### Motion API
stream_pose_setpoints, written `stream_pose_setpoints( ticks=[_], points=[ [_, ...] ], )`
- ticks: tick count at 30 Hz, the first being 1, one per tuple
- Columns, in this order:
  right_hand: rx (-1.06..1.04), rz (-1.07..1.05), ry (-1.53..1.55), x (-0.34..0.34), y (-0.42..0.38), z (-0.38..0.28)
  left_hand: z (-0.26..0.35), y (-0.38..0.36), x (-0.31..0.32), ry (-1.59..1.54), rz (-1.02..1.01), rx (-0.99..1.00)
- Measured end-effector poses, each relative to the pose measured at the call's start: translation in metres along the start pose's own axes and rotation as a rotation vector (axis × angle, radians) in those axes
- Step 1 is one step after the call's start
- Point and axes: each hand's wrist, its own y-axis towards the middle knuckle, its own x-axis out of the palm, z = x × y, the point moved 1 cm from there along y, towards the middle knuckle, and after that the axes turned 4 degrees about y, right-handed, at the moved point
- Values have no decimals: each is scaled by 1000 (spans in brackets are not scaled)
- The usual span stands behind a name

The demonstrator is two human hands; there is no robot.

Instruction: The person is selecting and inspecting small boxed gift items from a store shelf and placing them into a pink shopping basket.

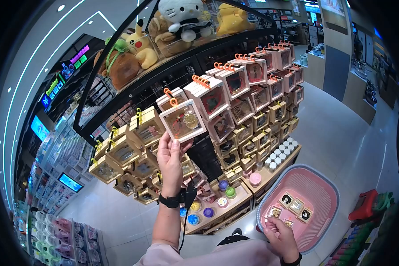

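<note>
My left hand (170,153) is closed on the lower edge of a pale framed box (183,122) with an orange hook on top and a gold round item inside. It is held up in front of the rack of similar hanging boxes (235,82). My right hand (279,235) is over the near left rim of a pink basket (326,190), its fingers curled; whether anything is between them cannot be made out. Several small framed boxes (305,215) lie on the basket's bottom.
Plush toys (181,17) sit on the shelf above the rack. White-lidded jars (279,155) and colourful round containers (230,192) stand on the low wooden ledge. A red item (363,205) is right of the basket. Packed shelves (60,239) stand at the lower left.
</note>
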Motion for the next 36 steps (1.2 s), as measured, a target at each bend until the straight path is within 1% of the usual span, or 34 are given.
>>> stream_pose_setpoints(
  ticks=[5,11,14,20,26,29,33,36],
  points=[
    [-44,6,-1,2,2,2,0,2,0,6,0,8],
    [-17,4,-3,0,-2,2,2,1,9,46,30,8],
    [30,-32,13,-1,-3,-4,2,2,10,57,22,-15],
    [-12,8,9,0,-4,2,1,-1,18,79,86,16],
    [33,-39,39,0,-5,1,4,-2,21,37,120,-1],
    [-9,3,46,2,-5,8,-1,1,13,59,110,-14],
    [20,-7,76,4,-7,13,0,12,15,25,161,-13],
    [35,-15,95,6,-8,19,-16,25,10,14,177,-15]
  ],
)
